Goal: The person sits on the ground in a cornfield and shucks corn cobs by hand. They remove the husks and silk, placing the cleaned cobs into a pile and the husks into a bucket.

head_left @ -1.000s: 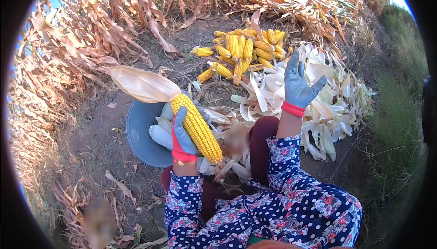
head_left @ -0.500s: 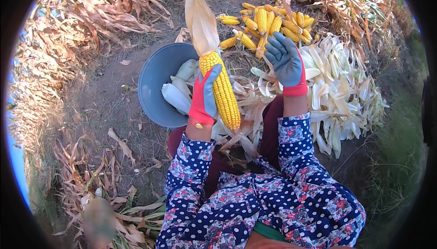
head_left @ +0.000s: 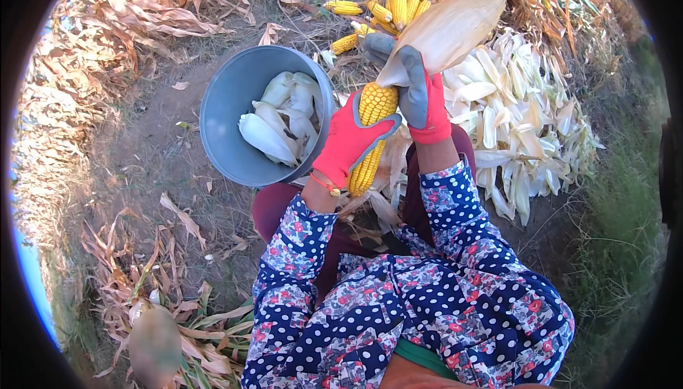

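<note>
Yellow corn cob (head_left: pixel 371 136), kernels mostly bare, sits mid-frame above the person's lap, tilted, tip up. Left hand (head_left: pixel 348 140), red-palmed glove, is wrapped around the cob's middle, firm grasp. Right hand (head_left: pixel 416 90), grey-blue glove with red cuff, is clamped on the pale husk (head_left: pixel 448 33) at the cob's upper end; the husk fans up and right, apparently attached only at that end. Judgement: husk is nearly off, only the last pull or snap remains for this cob.

Grey bucket (head_left: pixel 228 104) stands on the dirt just left of the hands, holding a few pale, husk-wrapped ears (head_left: pixel 274 129), well short of full. Pile of bare yellow cobs (head_left: pixel 388 4) lies on the ground beyond the hands, near the top edge. Heap of stripped pale husks (head_left: pixel 512 118) spreads to the right of the hands. Dry brown stalks and leaves (head_left: pixel 114 40) cover the ground's left side and top. Judging by the piles, a good share is done; the ears in the bucket are left.
</note>
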Demonstrator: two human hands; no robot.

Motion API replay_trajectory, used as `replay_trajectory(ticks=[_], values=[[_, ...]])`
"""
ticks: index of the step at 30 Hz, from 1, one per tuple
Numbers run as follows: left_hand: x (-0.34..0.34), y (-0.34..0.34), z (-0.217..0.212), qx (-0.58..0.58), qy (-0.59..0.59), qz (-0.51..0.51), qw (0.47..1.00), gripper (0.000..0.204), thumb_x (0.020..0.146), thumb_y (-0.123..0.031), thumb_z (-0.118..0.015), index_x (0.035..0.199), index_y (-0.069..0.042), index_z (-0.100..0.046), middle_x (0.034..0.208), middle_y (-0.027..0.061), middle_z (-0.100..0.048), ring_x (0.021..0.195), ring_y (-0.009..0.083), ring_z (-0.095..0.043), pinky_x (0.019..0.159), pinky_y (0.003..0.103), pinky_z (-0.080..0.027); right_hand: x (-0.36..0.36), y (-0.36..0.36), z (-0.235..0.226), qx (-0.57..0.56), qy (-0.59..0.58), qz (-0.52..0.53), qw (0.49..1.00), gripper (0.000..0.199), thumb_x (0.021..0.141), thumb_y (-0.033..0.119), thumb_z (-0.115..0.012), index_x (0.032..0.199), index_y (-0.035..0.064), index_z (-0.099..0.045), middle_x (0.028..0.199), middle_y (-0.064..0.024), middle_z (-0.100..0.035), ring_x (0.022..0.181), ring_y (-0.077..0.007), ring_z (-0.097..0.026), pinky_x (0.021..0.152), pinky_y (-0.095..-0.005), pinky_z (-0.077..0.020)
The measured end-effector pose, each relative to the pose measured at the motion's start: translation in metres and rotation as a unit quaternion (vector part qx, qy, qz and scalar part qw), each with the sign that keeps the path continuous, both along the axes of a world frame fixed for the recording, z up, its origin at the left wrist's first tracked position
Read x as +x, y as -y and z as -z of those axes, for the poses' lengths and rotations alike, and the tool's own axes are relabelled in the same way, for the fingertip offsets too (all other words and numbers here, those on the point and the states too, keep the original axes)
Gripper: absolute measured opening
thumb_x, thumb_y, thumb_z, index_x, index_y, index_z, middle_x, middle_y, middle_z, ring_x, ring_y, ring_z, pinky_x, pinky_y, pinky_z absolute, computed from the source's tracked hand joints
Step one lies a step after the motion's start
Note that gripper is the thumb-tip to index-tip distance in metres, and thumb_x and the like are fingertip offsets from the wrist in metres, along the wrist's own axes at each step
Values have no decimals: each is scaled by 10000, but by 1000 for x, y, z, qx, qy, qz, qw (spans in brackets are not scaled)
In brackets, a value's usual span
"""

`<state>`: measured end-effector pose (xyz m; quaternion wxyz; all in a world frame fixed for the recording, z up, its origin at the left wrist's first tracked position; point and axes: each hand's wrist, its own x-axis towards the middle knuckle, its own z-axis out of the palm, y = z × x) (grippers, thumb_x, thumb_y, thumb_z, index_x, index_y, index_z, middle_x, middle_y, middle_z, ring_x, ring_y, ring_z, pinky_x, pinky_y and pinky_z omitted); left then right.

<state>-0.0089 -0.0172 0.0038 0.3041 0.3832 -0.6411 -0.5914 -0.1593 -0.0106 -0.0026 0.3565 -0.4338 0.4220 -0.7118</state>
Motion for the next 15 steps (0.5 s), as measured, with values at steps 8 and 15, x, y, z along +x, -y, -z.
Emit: replay_trajectory(ticks=[8, 15], values=[[-5, -14, -10, 228, -203, 29, 952, 408, 855, -226, -687, 1163, -5, -534, 1009, 76, -632, 901, 131, -621, 795, 278, -507, 21, 3, -32, -107, 372, -3, 922, 460, 1010, 419, -360, 753, 95, -561, 816, -78, -641, 763, -246, -613, 877, -440, -471], [13, -15, 1, 341, -350, 124, 864, 496, 874, -358, -610, 1187, 10, -498, 966, 136, -632, 822, 227, -666, 734, 374, -558, 2, 8, -15, -171, 662, -404, 608, 211, 919, 203, -508, 737, 98, -512, 610, 17, -537, 425, -55, -417, 502, -183, -405]])
